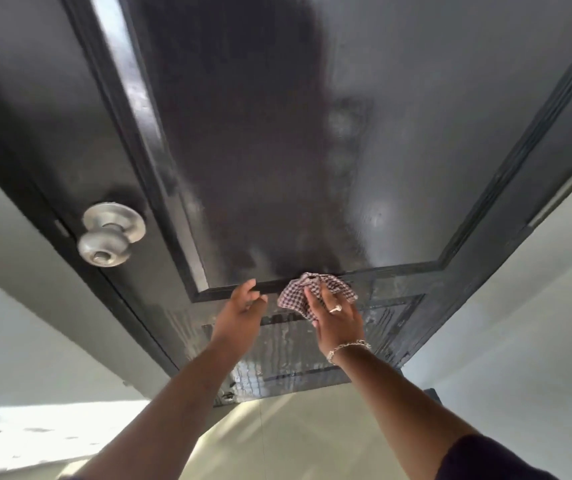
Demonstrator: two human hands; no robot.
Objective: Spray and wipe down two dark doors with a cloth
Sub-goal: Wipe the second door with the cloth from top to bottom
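A dark panelled door (263,140) fills the head view, its lower part streaked with wet spray. A checked cloth (315,289) is pressed against the door at the bottom edge of the large raised panel, under my right hand (338,315), which wears a ring and a bracelet. My left hand (241,308) sits just left of it, fingertips resting on the panel's lower moulding, holding nothing. No spray bottle is in view.
A silver round door knob (109,235) sticks out at the door's left side. Pale walls (527,323) flank the door on both sides. A light tiled floor (277,441) lies below, with a sunlit patch at lower left.
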